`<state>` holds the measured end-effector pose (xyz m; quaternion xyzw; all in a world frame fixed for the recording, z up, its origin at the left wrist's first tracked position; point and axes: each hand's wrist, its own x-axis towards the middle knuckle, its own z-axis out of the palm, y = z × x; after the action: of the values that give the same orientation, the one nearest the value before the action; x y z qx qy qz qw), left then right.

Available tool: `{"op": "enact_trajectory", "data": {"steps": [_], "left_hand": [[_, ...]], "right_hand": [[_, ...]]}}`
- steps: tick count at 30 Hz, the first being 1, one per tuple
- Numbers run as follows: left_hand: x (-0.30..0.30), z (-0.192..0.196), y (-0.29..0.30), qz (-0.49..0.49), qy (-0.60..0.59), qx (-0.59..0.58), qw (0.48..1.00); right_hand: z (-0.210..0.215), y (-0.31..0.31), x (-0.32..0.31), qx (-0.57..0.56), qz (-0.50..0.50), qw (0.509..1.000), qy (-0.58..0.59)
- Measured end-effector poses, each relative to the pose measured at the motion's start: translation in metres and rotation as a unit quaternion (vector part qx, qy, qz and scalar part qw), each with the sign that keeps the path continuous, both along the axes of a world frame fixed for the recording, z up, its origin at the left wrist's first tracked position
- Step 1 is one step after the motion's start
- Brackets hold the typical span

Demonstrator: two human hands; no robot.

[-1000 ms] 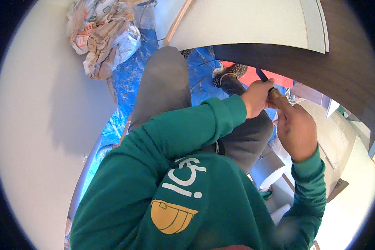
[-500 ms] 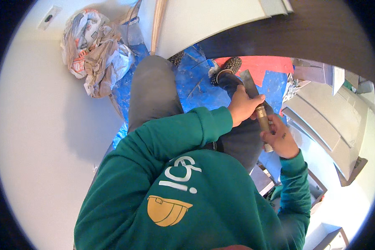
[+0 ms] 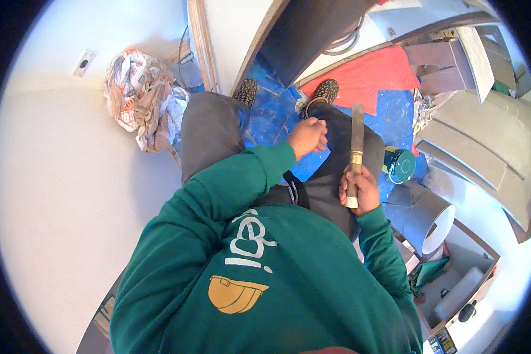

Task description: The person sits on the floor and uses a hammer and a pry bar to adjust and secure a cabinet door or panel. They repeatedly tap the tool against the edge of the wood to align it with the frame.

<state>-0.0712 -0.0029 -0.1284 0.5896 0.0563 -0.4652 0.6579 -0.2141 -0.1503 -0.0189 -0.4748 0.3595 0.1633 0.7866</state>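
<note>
Tool: flat-bladed hand tool (image 3: 354,159), wooden handle, brass-coloured collar; lying in line over R thigh, blade pointing away from torso, pale butt end aiming back twd belly.
R hand: right hand (image 3: 363,192) is closing round the handle below the collar, holding tool alone; fingers wrapping, blade staying bare.
L hand: left hand (image 3: 308,137) is hanging betw. the thighs, apart from tool, fingers loosely curling; nothing showing in it, but palm side hidden, can't tell how far closed.
Change: half a sec ago L hand was on the tool nr blade base; now it's off, a gap separating the two. Blade is now lying fully in view. Head view is also shifting, bringing more of R side in.
Meaning (judgement): tool is prob. resting on one-hand control; L is seemingly being freed.
Floor: blue sheet (image 3: 396,112) is spreading under spotted shoes (image 3: 325,91); red sheet (image 3: 374,74) is lying beyond R shoe.
R side: green can (image 3: 402,166) sitting nr R knee; grey sheet roll (image 3: 408,213) lying just below it; open drawer (image 3: 482,243) holding a green item (image 3: 432,272) & white block (image 3: 460,293).
L side: crumpled bags (image 3: 140,103) are bunching agst wall (image 3: 82,189), below outlet level.
</note>
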Motion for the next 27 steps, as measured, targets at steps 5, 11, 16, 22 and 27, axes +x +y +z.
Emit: {"op": "enact_trajectory", "data": {"steps": [5,11,16,22,27], "left_hand": [[0.011,-0.020,0.008,0.053,-0.130,0.038,0.989],[0.060,-0.013,0.006,0.169,-0.324,0.097,0.926],[0.085,0.019,-0.009,0.168,-0.326,0.089,0.926],[0.081,0.054,-0.023,0.151,-0.290,0.029,0.945],[0.087,0.052,-0.019,0.165,-0.388,0.068,0.904]], "right_hand": [[-0.004,-0.007,-0.003,0.025,-0.018,1.000,-0.002],[-0.015,-0.013,-0.011,0.077,-0.033,0.996,-0.016],[-0.015,-0.017,-0.013,0.094,-0.043,0.994,-0.027],[-0.016,-0.021,-0.014,0.118,-0.053,0.991,-0.037],[-0.017,-0.022,-0.015,0.133,-0.045,0.989,-0.052]]}}
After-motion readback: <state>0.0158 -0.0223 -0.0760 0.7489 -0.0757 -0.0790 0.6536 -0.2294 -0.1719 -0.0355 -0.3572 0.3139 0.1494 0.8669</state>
